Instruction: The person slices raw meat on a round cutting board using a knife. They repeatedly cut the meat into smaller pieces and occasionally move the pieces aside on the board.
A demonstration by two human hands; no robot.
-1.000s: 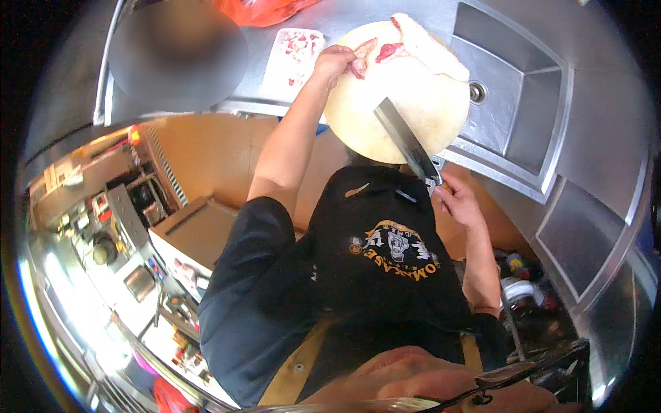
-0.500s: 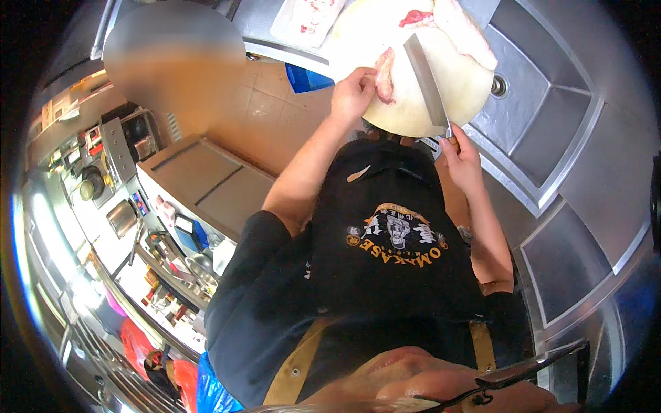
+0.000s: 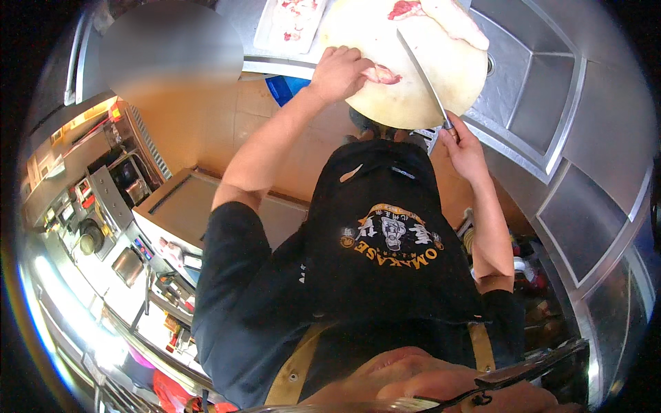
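Observation:
My left hand [image 3: 339, 74] is closed on one end of a small piece of raw meat [image 3: 383, 75], whose reddish free end points right over the round, pale cutting board [image 3: 463, 72]. In my right hand [image 3: 468, 155], at the board's near right edge, is the handle of a long kitchen knife [image 3: 425, 78]. Its blade slants up and left across the board, turned nearly edge-on, apart from the meat on the left. Toward the board's far side lie a larger pale slab of meat [image 3: 458, 25] and a red piece [image 3: 405, 9].
Beyond my left hand, a white tray [image 3: 264, 31] with meat scraps rests on the metal counter. A steel sink [image 3: 506, 86] lies right of the board. Something blue [image 3: 284, 88] shows below the counter. A low cabinet [image 3: 180, 206] stands on the left.
My left hand has moved left and turned, swinging the meat piece from upright to nearly level. The knife has rolled from showing its flat side to nearly edge-on. The whole view has shifted slightly.

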